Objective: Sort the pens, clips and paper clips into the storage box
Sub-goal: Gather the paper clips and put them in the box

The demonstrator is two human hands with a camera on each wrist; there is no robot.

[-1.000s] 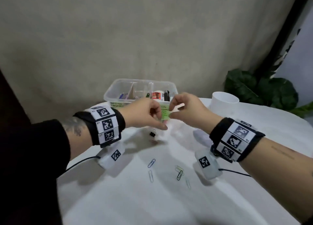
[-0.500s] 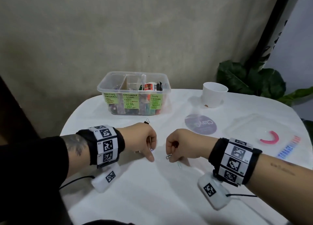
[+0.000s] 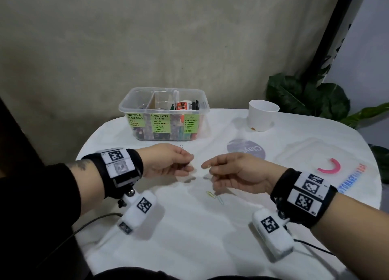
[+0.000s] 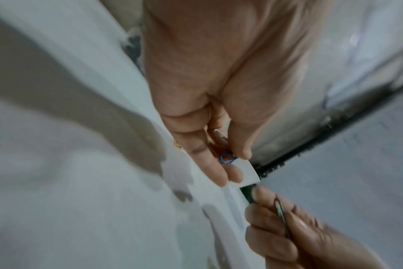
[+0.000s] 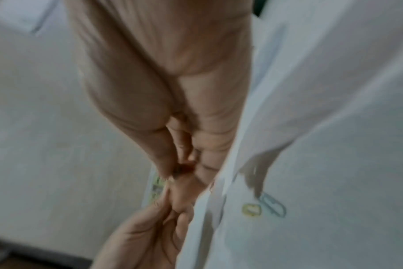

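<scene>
The clear storage box (image 3: pixel 134 102), with green labels on its front, stands at the back of the white table. In front of it my left hand (image 3: pixel 190 164) hovers above the cloth and pinches a blue paper clip (image 4: pixel 228 158) between thumb and fingers. My right hand (image 3: pixel 205 167) faces it a few centimetres away and pinches a thin paper clip (image 4: pixel 280 211). Two loose paper clips (image 3: pixel 214 196) lie on the cloth just below the right hand: a yellow one (image 5: pixel 252 210) and a grey-blue one (image 5: pixel 273 202). A binder clip's wire handle (image 3: pixel 181 147) shows behind the left hand.
A white cup (image 3: pixel 263 115) stands at the back right, with a round purple lid (image 3: pixel 246 151) in front of it. The box's clear lid (image 3: pixel 311 153) with a pink handle (image 3: pixel 329 167) lies at the right. A plant (image 3: pixel 315 98) rises behind the table.
Both hands came back from the box to the table's middle, went down onto the cloth with curled fingers, and now hover a little above it, each pinching a paper clip.
</scene>
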